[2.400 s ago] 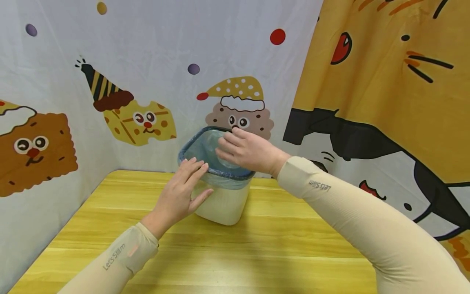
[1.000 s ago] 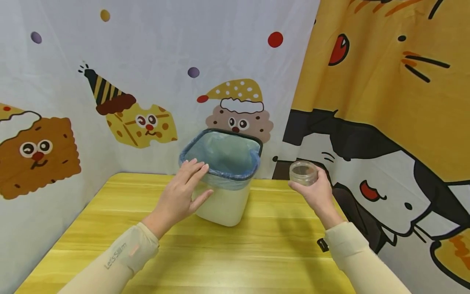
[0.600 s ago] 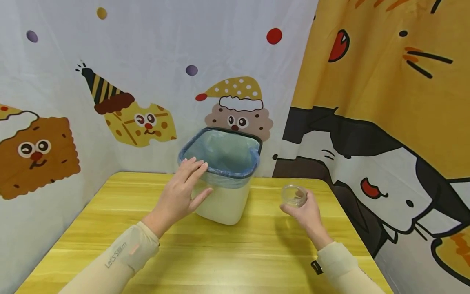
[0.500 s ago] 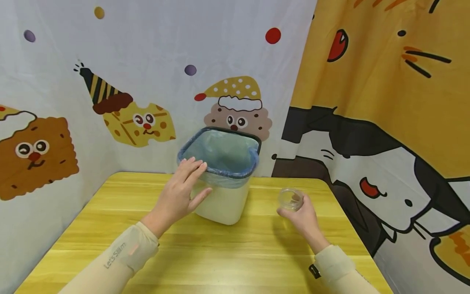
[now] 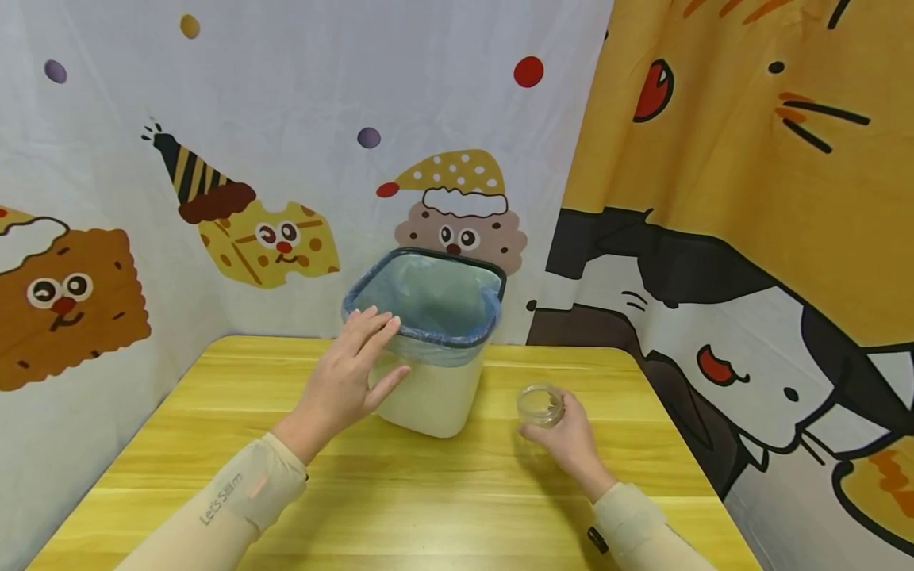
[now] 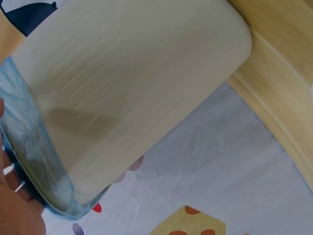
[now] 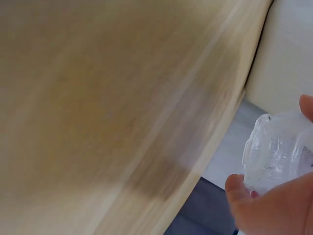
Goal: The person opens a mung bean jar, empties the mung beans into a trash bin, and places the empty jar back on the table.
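A cream trash bin [image 5: 428, 400] stands on the table, with a blue plastic liner [image 5: 448, 353] folded over its dark rim. My left hand [image 5: 348, 369] rests on the near-left edge of that rim, fingers extended and thumb spread. The left wrist view shows the bin's side wall [image 6: 142, 93] close up, the hand at its lined edge. To the right of the bin, my right hand [image 5: 571, 440] grips a clear jar [image 5: 539, 406] between thumb and fingers, mouth upward and no lid on it. A gap shows between the jar's base and the table in the right wrist view.
The light wooden table [image 5: 400, 507] has rounded back corners. Behind it hangs a white cloth [image 5: 300, 95] printed with cartoon snacks, and an orange curtain [image 5: 714, 159] with cartoon animals is at the right. A small black object [image 5: 597, 540] sits by my right cuff.
My right hand first reached into the bin, then came out to the right holding the jar. Since then it has lowered toward the table and shifted left. My left hand has stayed on the rim.
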`<state>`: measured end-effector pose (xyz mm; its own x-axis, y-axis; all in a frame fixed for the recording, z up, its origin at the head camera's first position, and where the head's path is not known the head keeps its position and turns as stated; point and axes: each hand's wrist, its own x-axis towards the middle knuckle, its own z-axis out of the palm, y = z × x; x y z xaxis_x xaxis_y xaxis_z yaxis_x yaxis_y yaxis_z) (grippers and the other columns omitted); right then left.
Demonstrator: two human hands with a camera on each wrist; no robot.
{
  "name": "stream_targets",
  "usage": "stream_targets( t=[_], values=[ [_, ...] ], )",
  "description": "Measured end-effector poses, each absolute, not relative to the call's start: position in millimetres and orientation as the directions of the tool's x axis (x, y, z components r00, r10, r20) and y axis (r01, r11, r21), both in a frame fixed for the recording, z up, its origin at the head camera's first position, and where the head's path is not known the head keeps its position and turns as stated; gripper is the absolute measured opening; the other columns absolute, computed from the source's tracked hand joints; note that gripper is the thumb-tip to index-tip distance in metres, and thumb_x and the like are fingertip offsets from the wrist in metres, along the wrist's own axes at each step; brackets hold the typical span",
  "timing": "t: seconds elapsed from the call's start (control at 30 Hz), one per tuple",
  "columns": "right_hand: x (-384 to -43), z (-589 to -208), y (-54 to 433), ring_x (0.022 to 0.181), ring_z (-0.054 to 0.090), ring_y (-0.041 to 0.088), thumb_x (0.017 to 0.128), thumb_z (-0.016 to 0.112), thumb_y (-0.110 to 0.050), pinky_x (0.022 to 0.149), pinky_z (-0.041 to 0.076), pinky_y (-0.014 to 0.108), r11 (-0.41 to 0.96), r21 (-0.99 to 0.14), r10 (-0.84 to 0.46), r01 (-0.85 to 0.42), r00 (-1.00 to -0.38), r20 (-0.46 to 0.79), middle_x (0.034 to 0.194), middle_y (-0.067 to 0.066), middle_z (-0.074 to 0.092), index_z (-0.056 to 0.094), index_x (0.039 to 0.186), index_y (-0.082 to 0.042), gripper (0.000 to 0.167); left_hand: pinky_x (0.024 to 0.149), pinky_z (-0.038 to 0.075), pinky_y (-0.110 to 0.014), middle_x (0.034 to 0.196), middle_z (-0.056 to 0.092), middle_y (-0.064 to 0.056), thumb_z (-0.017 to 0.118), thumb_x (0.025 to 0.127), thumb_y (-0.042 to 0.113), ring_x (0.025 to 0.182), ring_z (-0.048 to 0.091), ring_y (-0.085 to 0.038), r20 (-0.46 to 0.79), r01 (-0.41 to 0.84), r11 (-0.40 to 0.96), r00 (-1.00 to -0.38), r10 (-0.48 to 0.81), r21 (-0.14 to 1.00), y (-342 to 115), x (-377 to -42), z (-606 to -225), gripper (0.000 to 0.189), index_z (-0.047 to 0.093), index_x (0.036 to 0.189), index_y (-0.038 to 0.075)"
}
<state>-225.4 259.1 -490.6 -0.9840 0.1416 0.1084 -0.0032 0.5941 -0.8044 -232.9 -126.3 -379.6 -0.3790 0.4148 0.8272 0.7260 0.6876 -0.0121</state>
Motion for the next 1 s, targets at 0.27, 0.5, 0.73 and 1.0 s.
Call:
stream_targets(
  t=[0.27, 0.5, 0.73, 1.0],
  values=[
    [-236.9, -496.0, 253.5, 0.126, 0.064, 0.040, 0.078, 0.096, -0.031, 0.104, 0.058, 0.056, 0.615, -0.789, 0.170, 0.002, -0.977, 0.130, 0.147, 0.026, 0.059, 0.046, 0.156, -0.002, 0.097, 0.128, 0.040, -0.058, 0.145, 0.062, -0.022, 0.057, 0.109, 0.050, 0.145, 0.053, -0.044, 0.827, 0.729, 0.685, -0.377, 0.416, -0.013, -126.3, -234.1, -379.4, 0.065, 0.060, 0.148, -0.002],
    [-246.1, -499.5, 249.1, 0.126, 0.063, 0.042, 0.079, 0.095, -0.032, 0.103, 0.059, 0.057, 0.616, -0.787, 0.196, 0.046, -0.976, 0.097, 0.149, 0.027, 0.058, 0.044, 0.155, 0.000, 0.097, 0.126, 0.041, -0.060, 0.144, 0.062, -0.022, 0.052, 0.110, 0.052, 0.144, 0.053, -0.044, 0.827, 0.730, 0.683, -0.376, 0.417, -0.013, -128.1, -233.2, -379.4, 0.066, 0.059, 0.148, -0.001],
    [-253.0, -500.7, 248.0, 0.126, 0.062, 0.043, 0.081, 0.093, -0.030, 0.105, 0.057, 0.057, 0.593, -0.801, 0.213, 0.077, -0.975, 0.064, 0.152, 0.028, 0.055, 0.041, 0.156, 0.002, 0.097, 0.126, 0.041, -0.059, 0.145, 0.062, -0.022, 0.052, 0.110, 0.053, 0.145, 0.053, -0.043, 0.824, 0.728, 0.686, -0.379, 0.422, -0.016, -128.1, -232.0, -378.8, 0.067, 0.059, 0.148, -0.001],
    [-260.4, -503.0, 245.5, 0.123, 0.064, 0.044, 0.079, 0.093, -0.028, 0.105, 0.058, 0.056, 0.590, -0.799, 0.224, 0.111, -0.974, 0.030, 0.151, 0.030, 0.054, 0.041, 0.155, 0.003, 0.096, 0.126, 0.041, -0.060, 0.145, 0.062, -0.023, 0.054, 0.109, 0.052, 0.145, 0.053, -0.044, 0.826, 0.729, 0.684, -0.378, 0.419, -0.014, -127.9, -231.4, -377.4, 0.067, 0.059, 0.148, -0.002]
  ],
)
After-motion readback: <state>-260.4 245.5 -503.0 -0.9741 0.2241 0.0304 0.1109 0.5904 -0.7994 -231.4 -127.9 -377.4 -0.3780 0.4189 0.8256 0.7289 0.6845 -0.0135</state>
